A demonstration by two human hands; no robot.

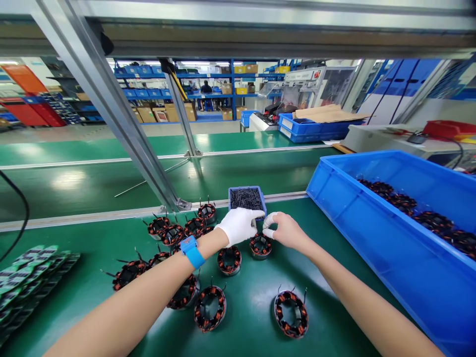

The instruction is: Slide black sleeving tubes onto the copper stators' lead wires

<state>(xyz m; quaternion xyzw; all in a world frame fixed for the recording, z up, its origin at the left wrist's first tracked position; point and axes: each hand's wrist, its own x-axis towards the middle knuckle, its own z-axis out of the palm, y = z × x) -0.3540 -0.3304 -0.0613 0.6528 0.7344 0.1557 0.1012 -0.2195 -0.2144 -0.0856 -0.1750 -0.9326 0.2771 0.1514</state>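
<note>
My left hand (pixel 238 226), in a white glove with a blue band at the wrist, reaches over a motor stator (pixel 261 246) wound with copper. Its index finger points right, and its fingers are closed around something too small to make out. Opposite it, my right hand (pixel 286 230) has white covers on the thumb and finger, which curl together above the same stator. Whatever they pinch cannot be made out. Just behind the hands is a small blue box (pixel 264 204) full of short black tubes. Another stator (pixel 229 260) stands below the left hand.
Several stators with upright wires (pixel 172 235) stand left, partly behind my left arm. Two more stand in front, one at right (pixel 291 314). A large blue bin (pixel 357 218) with stators borders the right. Green boards (pixel 33 277) lie stacked left. A metal post (pixel 122 114) rises behind.
</note>
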